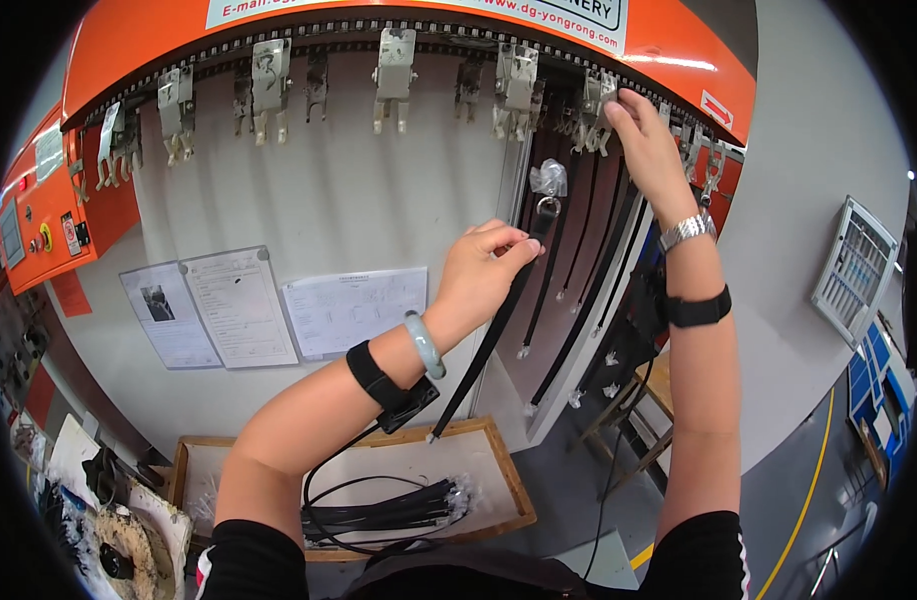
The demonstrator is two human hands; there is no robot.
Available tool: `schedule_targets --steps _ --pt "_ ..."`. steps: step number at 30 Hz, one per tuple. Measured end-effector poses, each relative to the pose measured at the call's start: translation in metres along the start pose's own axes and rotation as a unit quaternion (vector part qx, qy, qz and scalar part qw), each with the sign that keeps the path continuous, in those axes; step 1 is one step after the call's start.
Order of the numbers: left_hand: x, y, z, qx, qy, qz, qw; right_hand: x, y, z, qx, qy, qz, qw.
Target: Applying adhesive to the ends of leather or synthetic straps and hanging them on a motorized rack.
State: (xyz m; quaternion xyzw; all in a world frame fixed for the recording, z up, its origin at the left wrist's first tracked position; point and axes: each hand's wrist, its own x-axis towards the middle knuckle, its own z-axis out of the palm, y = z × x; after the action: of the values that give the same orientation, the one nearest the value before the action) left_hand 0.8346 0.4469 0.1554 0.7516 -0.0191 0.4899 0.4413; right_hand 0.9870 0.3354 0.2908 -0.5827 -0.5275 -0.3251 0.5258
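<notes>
My left hand (476, 275) is closed in a pinch on a long black strap (486, 350) just below its top. The strap carries a metal ring (549, 206) and a wad of clear plastic (549, 179) above the fingers, and its lower end hangs over a wooden-framed tray (514, 475). Up at the chain of the orange machine (669, 45), my right hand (651, 150) has its thumb and fingers pinched on a metal clip (596, 100). The fingers partly cover that clip. The strap's top is below the clip and apart from it.
More metal clips (395, 75) hang in a row from the chain. Several black straps (569, 345) hang inside the opening to the right. A bundle of black straps (399, 510) lies in the tray. A wooden stool (634, 435) stands at lower right, and a control box (54, 220) sits far left.
</notes>
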Motion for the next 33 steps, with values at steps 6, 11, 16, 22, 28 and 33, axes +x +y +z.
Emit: schedule_targets --steps 6,11,16,22,28,33 --pt "0.022 -0.002 0.016 0.032 -0.009 -0.008 0.999 0.026 0.007 0.003 0.176 -0.095 0.144 0.969" --pt "0.035 -0.005 0.026 -0.008 -0.021 -0.026 0.999 0.036 0.017 0.011 0.253 -0.091 0.165 0.949" --pt "0.046 0.002 0.032 0.005 -0.028 -0.04 0.999 0.037 0.019 0.01 0.267 -0.105 0.173 0.942" --pt "0.057 0.008 0.037 0.019 -0.02 -0.028 0.999 0.035 0.021 0.012 0.266 -0.088 0.161 0.946" --pt "0.062 0.006 0.041 0.01 -0.017 -0.032 0.999 0.031 0.022 0.013 0.286 -0.073 0.157 0.942" --pt "0.062 -0.002 0.041 -0.011 0.006 -0.001 1.0 0.01 0.018 -0.003 0.249 -0.154 0.083 0.953"
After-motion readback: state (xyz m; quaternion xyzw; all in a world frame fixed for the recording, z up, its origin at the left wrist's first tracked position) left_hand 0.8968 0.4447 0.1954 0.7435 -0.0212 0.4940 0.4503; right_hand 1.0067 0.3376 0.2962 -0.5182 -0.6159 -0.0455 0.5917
